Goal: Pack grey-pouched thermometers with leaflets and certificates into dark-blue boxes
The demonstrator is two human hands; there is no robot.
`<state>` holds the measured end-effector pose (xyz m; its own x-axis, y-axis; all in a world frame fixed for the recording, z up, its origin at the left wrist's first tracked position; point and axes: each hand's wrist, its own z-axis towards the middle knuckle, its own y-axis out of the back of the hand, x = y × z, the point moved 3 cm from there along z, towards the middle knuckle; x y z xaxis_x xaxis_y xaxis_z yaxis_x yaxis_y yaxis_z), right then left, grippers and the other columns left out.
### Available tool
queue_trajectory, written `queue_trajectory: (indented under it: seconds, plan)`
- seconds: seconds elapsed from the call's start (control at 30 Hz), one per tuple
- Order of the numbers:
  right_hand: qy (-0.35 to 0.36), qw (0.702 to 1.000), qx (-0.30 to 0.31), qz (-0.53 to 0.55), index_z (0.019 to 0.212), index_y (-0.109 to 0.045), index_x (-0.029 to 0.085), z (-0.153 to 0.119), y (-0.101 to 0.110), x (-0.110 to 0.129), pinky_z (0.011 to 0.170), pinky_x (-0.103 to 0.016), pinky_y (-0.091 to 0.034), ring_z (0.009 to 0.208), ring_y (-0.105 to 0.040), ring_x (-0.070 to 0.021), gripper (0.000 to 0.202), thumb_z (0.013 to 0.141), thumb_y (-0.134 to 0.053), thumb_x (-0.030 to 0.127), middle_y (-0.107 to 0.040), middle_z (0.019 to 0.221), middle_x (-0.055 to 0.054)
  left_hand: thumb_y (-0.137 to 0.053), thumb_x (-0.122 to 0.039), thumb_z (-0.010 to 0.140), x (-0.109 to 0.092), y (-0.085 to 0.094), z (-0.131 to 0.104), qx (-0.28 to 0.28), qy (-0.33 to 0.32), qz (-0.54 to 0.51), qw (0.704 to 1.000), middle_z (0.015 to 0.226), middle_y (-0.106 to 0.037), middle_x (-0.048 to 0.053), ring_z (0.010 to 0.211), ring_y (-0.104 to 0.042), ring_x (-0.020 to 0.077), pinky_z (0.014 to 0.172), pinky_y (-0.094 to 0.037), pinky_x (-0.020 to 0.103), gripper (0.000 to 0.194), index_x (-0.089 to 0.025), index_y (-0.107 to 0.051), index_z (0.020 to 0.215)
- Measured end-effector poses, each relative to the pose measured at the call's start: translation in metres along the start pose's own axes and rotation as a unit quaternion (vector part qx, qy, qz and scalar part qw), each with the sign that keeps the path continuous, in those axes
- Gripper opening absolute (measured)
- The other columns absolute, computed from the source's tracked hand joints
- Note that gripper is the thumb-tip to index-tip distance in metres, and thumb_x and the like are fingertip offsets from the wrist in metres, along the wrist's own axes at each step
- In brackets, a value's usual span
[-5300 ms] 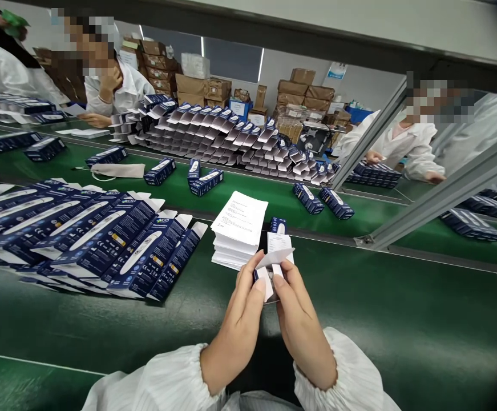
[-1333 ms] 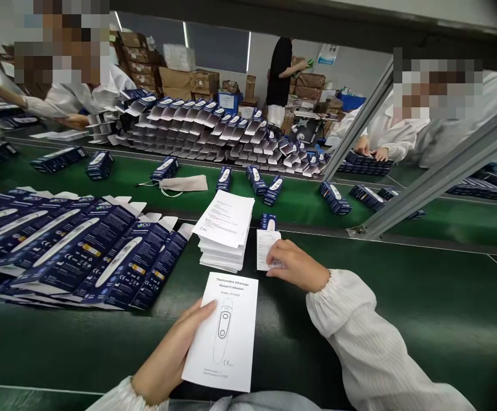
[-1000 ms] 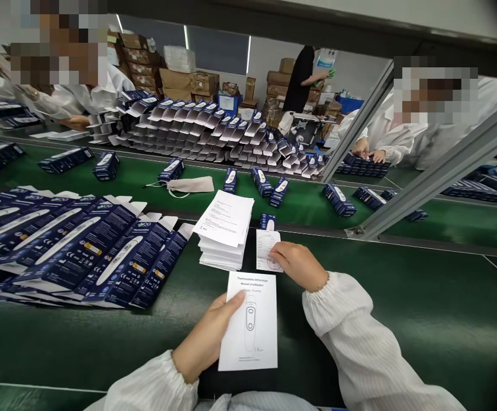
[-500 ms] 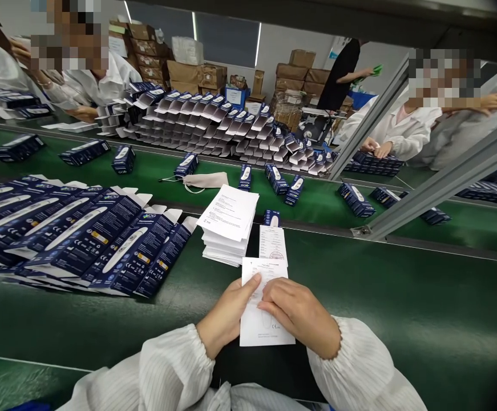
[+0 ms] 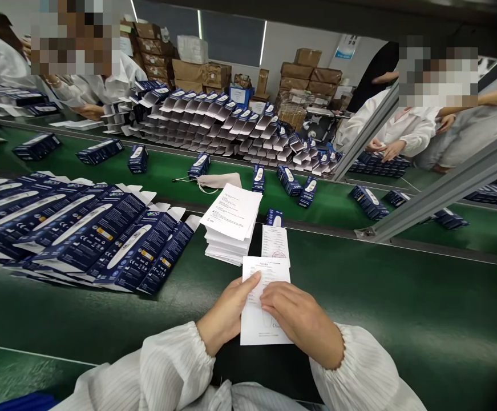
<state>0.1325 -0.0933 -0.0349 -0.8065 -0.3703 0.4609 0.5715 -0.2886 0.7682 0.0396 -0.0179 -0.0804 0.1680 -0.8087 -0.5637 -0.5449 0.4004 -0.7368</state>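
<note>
A white printed leaflet [image 5: 254, 328] is gripped at its left edge by my left hand [image 5: 227, 311], thumb on top. My right hand [image 5: 302, 319] lies over the leaflet's right side, its fingers curled and pressed together on the paper; its fingertips are partly hidden. Just beyond the leaflet is a small printed card [image 5: 275, 242] with a red stamp. Behind that card stands a blue box [image 5: 274, 218], partly covered. To the left of the card rises a stack of folded leaflets [image 5: 233, 214].
Blue printed cartons with open flaps [image 5: 130, 251] lie in rows at left. Beyond runs a green belt [image 5: 162, 182] carrying several boxes and a pale cloth item with strings [image 5: 220, 181]. More open cartons [image 5: 205, 123] are piled behind it. A metal post [image 5: 419, 188] slants at right; co-workers sit opposite.
The boxes and cloth item on the belt have shifted right. My hands keep nearly the same place on the leaflet. The dark-clothed person at the back has moved right.
</note>
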Motion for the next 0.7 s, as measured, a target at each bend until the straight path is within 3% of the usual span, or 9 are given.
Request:
queue_trajectory:
  seconds: [0.33, 0.7]
  plan:
    - [-0.02, 1.0, 0.021, -0.005, 0.08, -0.052, 0.017, -0.0028, -0.0042, -0.0044, 0.074, -0.031, -0.051, 0.081, -0.057, -0.0155, 0.012, 0.089, -0.044, 0.015, -0.059, 0.078, -0.003, -0.055, -0.03, 0.083, 0.0079, 0.0073, 0.0029, -0.002, -0.004, 0.018, 1.0, 0.092, -0.065, 0.012, 0.086, -0.06, 0.0203, 0.075, -0.044, 0.032, 0.033, -0.009, -0.057, 0.108]
    - [-0.034, 0.999, 0.033, -0.008, 0.079, -0.051, 0.017, -0.0049, -0.0021, -0.0051, 0.067, -0.029, -0.048, 0.074, -0.055, -0.0145, 0.015, 0.09, -0.041, 0.016, -0.056, 0.072, -0.003, -0.056, -0.031, 0.082, 0.008, 0.004, 0.0052, -0.008, 0.002, 0.042, 0.999, 0.093, -0.065, 0.011, 0.083, -0.061, 0.0191, 0.077, -0.044, 0.032, 0.033, -0.01, -0.058, 0.108]
